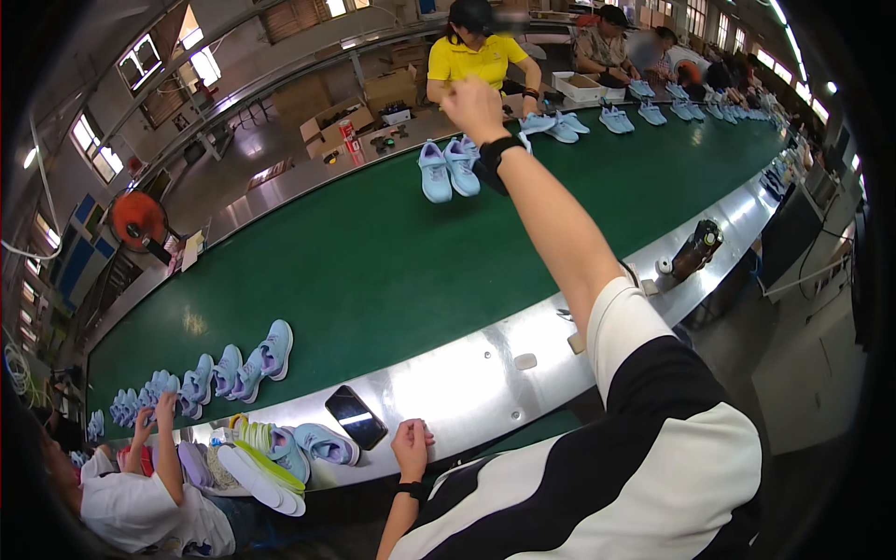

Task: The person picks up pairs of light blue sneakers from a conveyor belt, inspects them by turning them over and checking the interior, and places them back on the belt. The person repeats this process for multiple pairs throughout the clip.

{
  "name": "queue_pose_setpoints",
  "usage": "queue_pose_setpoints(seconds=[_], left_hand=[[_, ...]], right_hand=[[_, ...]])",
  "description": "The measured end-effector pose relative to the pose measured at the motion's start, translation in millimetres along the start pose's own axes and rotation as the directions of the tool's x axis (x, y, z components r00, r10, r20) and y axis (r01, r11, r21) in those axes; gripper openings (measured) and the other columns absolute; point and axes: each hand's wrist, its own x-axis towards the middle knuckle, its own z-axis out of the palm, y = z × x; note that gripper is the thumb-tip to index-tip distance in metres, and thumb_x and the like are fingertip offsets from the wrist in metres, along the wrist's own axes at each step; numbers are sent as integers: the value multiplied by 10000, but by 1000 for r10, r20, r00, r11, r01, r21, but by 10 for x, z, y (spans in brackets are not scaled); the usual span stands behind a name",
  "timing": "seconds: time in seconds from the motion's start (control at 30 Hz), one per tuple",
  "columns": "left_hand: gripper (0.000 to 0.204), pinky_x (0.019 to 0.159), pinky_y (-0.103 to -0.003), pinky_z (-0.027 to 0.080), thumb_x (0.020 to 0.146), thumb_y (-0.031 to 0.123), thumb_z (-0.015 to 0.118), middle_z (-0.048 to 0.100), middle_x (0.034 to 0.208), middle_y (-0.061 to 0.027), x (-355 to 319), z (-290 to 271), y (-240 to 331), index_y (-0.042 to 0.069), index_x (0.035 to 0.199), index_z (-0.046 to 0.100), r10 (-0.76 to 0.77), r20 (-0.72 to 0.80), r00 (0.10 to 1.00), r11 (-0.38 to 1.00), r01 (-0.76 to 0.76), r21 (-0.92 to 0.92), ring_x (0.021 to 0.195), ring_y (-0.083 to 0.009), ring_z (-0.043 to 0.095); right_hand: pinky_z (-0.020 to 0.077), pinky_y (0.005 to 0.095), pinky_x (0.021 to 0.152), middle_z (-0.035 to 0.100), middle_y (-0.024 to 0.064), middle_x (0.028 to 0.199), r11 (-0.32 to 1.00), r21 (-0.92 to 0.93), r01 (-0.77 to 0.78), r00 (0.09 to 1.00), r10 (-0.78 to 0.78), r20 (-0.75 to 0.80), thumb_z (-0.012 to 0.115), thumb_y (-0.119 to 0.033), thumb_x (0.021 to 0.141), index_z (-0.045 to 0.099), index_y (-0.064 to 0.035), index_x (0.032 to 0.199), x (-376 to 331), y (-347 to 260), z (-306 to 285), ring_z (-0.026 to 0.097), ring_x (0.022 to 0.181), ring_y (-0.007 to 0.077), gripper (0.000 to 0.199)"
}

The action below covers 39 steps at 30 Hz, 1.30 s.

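My right arm reaches far over the green conveyor belt (373, 243). My right hand (474, 108), with a black wristband, has its fingers curled in; their tips and anything in them are hidden. Just below it stands a pair of light blue sneakers (435, 172), toes toward me, with a dark object (492, 177) partly behind my wrist. My left hand (412, 446), loosely closed with nothing visible in it, rests at the metal table edge. Near it lie a black phone (356, 417) and a light blue sneaker (326, 444) on its side.
Insoles (261, 478) are stacked at the near left beside a co-worker in a white shirt (140, 509). More sneakers (275, 350) line the belt's left end. Across the belt works a person in a yellow shirt (478, 62). A dark bottle (696, 250) stands on the right metal ledge.
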Motion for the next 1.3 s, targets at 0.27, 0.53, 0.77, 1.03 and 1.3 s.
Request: queue_pose_setpoints(seconds=[0.27,0.53,0.77,1.03,1.3], left_hand=[[240,616,-269,555,994,202,576,652,834,-80,152,-99,199,-28,1049,614,-231,135,963,962,247,-115,708,-140,645],[253,682,-302,502,891,256,669,698,800,-105,1532,-1149,931,18,977,681,134,99,986,831,-166,530,736,-178,650],[649,976,-608,387,677,350,816,407,1385,-230,2419,-2199,1037,271,1274,576,132,-286,949,125,271,954,1281,-442,399],[650,1051,-714,266,756,643,667,437,1472,-145,3025,-2346,320,405,1347,539,3,-412,911,-64,411,909,1393,-458,300],[651,882,-470,481,838,527,614,689,1116,-161,3532,-1651,678,119,1339,542,180,-259,949,-87,278,957,988,-312,647]], right_hand=[[456,443,788,640,86,976,857,459,-234,701,-178,690,672,-290,800,685,-100,884,-2297,-624,-1340,609,956,286,208],[479,437,973,439,289,1376,839,171,-518,277,-25,961,808,-312,699,653,-52,1178,-4379,-651,-2359,552,1146,442,566],[345,489,1033,311,246,1511,898,226,-377,221,-150,964,791,-279,721,600,-112,1262,-4401,-573,-2343,343,1377,387,598],[387,530,938,324,221,1485,917,219,-334,200,-158,967,762,-289,743,535,-121,1277,-4511,-230,-2215,342,1368,388,604],[392,464,982,376,210,1461,903,253,-346,175,-202,963,733,-250,797,573,-69,1245,-4744,216,-2273,351,1373,352,510]])
